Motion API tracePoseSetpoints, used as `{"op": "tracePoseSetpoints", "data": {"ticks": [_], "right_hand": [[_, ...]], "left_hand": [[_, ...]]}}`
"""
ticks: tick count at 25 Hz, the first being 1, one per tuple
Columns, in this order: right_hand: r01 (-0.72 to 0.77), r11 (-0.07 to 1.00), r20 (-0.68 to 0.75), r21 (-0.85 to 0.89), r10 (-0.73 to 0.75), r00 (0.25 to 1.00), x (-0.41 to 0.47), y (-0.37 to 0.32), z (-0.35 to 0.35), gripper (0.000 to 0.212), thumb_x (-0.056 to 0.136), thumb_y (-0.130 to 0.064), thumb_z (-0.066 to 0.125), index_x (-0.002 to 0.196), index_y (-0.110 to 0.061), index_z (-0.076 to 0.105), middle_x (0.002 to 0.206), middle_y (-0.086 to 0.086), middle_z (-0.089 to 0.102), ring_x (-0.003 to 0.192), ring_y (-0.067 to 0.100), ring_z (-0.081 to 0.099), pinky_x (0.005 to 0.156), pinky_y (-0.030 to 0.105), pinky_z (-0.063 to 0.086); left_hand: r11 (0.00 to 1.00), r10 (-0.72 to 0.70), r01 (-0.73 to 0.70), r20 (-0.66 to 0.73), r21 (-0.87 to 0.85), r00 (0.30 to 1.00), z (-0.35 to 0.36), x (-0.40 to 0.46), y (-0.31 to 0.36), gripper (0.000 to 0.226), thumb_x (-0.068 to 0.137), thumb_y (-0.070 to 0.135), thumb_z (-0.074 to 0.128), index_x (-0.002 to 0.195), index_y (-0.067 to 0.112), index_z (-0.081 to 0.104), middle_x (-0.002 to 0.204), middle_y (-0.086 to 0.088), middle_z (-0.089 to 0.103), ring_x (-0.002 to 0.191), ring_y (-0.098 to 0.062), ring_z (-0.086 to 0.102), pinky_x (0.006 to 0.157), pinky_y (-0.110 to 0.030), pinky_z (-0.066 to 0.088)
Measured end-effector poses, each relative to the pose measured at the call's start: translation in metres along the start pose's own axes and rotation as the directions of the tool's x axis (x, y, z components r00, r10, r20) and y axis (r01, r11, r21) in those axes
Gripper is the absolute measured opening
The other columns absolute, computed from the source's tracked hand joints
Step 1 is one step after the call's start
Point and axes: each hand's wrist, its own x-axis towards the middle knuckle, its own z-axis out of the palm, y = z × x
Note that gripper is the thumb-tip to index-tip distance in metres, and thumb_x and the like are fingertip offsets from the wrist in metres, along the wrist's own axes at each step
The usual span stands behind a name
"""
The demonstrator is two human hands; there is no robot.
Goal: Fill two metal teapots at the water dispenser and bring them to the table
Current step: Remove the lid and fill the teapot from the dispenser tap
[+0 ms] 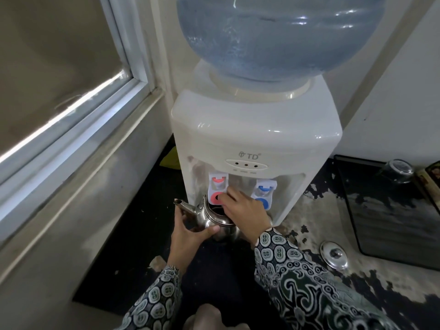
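A lidless metal teapot (209,216) stands under the red tap (217,189) of the white water dispenser (257,129), its spout pointing left. My left hand (190,231) grips the teapot's body from the left and front. My right hand (242,210) reaches over the pot's open top, with its fingers pressing the red tap lever. The teapot's lid (334,254) lies on the counter to the right. Only this one teapot is in view.
A blue water bottle (278,36) sits on top of the dispenser, and the blue tap (263,194) is to the right of my hand. A dark tray (392,210) with an upturned glass (396,171) lies at right. A window frame (71,120) and wall run along the left.
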Motion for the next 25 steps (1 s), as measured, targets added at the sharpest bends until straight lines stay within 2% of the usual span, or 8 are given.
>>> {"op": "tracePoseSetpoints", "data": {"ticks": [3, 9, 13, 15, 17, 19, 22, 25], "right_hand": [[0.081, 0.993, -0.002, -0.089, -0.082, 0.997, 0.000, 0.002, -0.001, 0.036, 0.058, -0.017, 0.080, 0.089, -0.022, 0.062, 0.084, -0.005, 0.058, 0.060, 0.011, 0.061, 0.030, 0.027, 0.044], [0.148, 0.985, -0.040, -0.087, -0.152, 0.988, 0.002, 0.000, -0.012, 0.036, 0.051, -0.022, 0.085, 0.077, -0.020, 0.061, 0.079, -0.005, 0.059, 0.055, 0.009, 0.058, 0.029, 0.020, 0.037], [0.154, 0.983, -0.252, 0.103, -0.124, 0.960, -0.015, 0.001, -0.033, 0.028, 0.068, -0.011, 0.073, 0.088, -0.018, 0.056, 0.083, 0.000, 0.058, 0.061, 0.014, 0.056, 0.040, 0.027, 0.048], [0.156, 0.958, -0.354, 0.239, -0.063, 0.933, -0.011, 0.005, -0.054, 0.014, 0.079, -0.015, 0.062, 0.093, -0.015, 0.063, 0.083, 0.004, 0.059, 0.066, 0.015, 0.057, 0.049, 0.024, 0.051], [0.173, 0.949, -0.388, 0.265, -0.059, 0.920, -0.005, 0.011, -0.069, 0.014, 0.083, -0.019, 0.056, 0.091, -0.014, 0.066, 0.085, 0.006, 0.061, 0.070, 0.016, 0.059, 0.050, 0.025, 0.052], [0.167, 0.933, -0.381, 0.318, -0.036, 0.924, -0.008, 0.015, -0.068, 0.017, 0.085, -0.023, 0.054, 0.098, -0.014, 0.061, 0.092, 0.007, 0.062, 0.074, 0.015, 0.060, 0.052, 0.025, 0.053], [0.040, 0.876, -0.303, 0.480, 0.123, 0.945, -0.028, 0.017, -0.048, 0.025, 0.089, -0.032, 0.052, 0.110, -0.020, 0.047, 0.102, 0.004, 0.060, 0.085, 0.013, 0.057, 0.063, 0.025, 0.054], [-0.015, 0.892, -0.187, 0.453, 0.112, 0.976, -0.049, 0.022, -0.021, 0.025, 0.089, -0.037, 0.049, 0.109, -0.023, 0.047, 0.105, -0.001, 0.060, 0.091, 0.014, 0.058, 0.066, 0.032, 0.057]], "left_hand": [[1.000, 0.010, -0.011, -0.005, -0.015, 1.000, 0.000, 0.001, 0.001, 0.088, 0.058, 0.015, 0.087, 0.131, 0.024, 0.038, 0.118, 0.005, 0.058, 0.098, 0.004, 0.057, 0.070, -0.008, 0.048], [0.999, -0.019, 0.019, -0.022, -0.036, 1.000, 0.001, 0.003, -0.002, 0.103, 0.037, 0.039, 0.089, 0.125, 0.029, 0.037, 0.113, 0.011, 0.056, 0.104, -0.001, 0.055, 0.080, -0.016, 0.043], [1.000, -0.021, 0.021, -0.017, -0.021, 1.000, 0.000, 0.004, -0.003, 0.106, 0.037, 0.038, 0.093, 0.127, 0.029, 0.037, 0.115, 0.007, 0.057, 0.107, -0.006, 0.056, 0.091, -0.028, 0.048], [1.000, -0.029, 0.029, -0.025, -0.010, 0.999, -0.001, 0.003, -0.004, 0.112, 0.036, 0.039, 0.093, 0.131, 0.025, 0.036, 0.121, 0.001, 0.057, 0.109, -0.011, 0.057, 0.099, -0.036, 0.047], [0.999, -0.037, 0.037, -0.031, -0.003, 0.999, -0.001, 0.003, -0.004, 0.119, 0.033, 0.048, 0.092, 0.134, 0.024, 0.034, 0.125, -0.003, 0.057, 0.113, -0.015, 0.057, 0.102, -0.040, 0.046], [0.999, -0.050, 0.050, -0.037, 0.003, 0.998, 0.001, 0.002, -0.004, 0.124, 0.027, 0.053, 0.089, 0.135, 0.025, 0.033, 0.126, -0.005, 0.056, 0.114, -0.018, 0.057, 0.102, -0.043, 0.046], [0.999, -0.048, 0.048, -0.043, -0.005, 0.998, 0.002, 0.001, -0.002, 0.121, 0.030, 0.046, 0.088, 0.136, 0.024, 0.032, 0.126, -0.006, 0.056, 0.111, -0.016, 0.057, 0.100, -0.039, 0.046], [0.999, -0.047, 0.047, -0.037, 0.014, 0.998, 0.003, 0.001, -0.003, 0.116, 0.039, 0.035, 0.093, 0.137, 0.022, 0.032, 0.128, -0.006, 0.054, 0.112, -0.017, 0.055, 0.099, -0.035, 0.044]]}}
